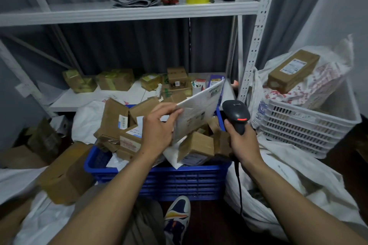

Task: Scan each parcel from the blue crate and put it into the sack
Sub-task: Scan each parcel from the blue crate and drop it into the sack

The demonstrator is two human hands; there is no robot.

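Note:
My left hand [157, 127] grips a flat white parcel [199, 109] by its near edge and holds it tilted above the blue crate [179, 181]. Its label side faces right. My right hand [242, 143] grips a black barcode scanner [236, 114] just right of the parcel, and the scanner's red light is on. Its cable hangs down past my wrist. The crate holds several brown cardboard parcels [196, 145] and white mailers. A white sack [298, 181] lies open on the floor to the right of the crate.
A white slatted crate [302, 125] at the right holds bags and a long brown box [292, 69]. More boxes sit on the low shelf [119, 93] behind. A large carton [65, 175] lies left of the blue crate. My shoe [177, 217] is below it.

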